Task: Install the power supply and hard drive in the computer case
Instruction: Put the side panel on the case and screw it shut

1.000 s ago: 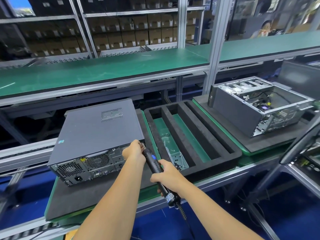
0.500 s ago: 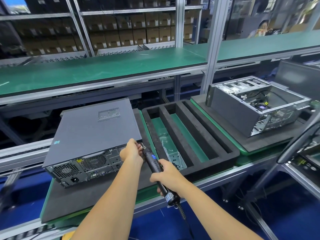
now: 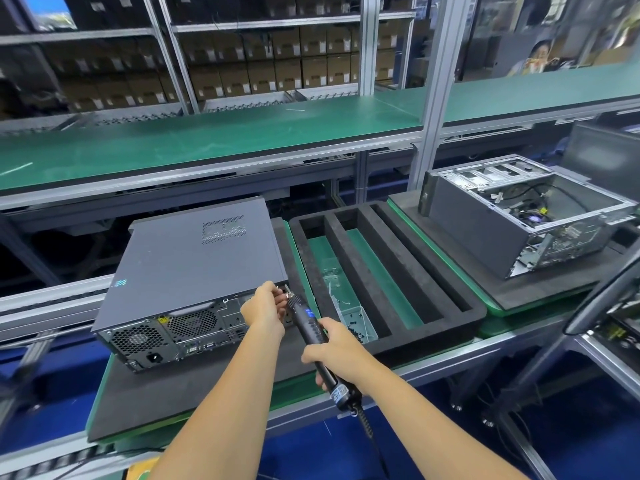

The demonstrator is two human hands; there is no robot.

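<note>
Computer case [image 3: 194, 271], closed and dark grey, lies on its side on a black foam pad [image 3: 194, 393] on the desk [image 3: 450, 355], its rear panel with fan grilles and power socket facing the viewer. At the case's rear upper right corner the left hand [image 3: 265, 308] has its fingers curled together, pinching at the tip of the electric screwdriver [image 3: 313, 336]; what sits between the fingertips is too small to tell. Just right of that corner the right hand [image 3: 334, 351] is clamped around the screwdriver's black body, which slants from the corner down toward the viewer, a coiled cable trailing from its lower end. Right of the case, a black foam tray [image 3: 391, 271] with long slots shows green bottom; a clear plastic box [image 3: 349, 317] with small dark parts sits in the slot nearest the case. Further right of the case an open chassis [image 3: 519, 216] rests on another foam pad, cables visible inside. Behind the case runs a green shelf [image 3: 207, 140], with stacked cartons [image 3: 277, 64] on racks beyond
</note>
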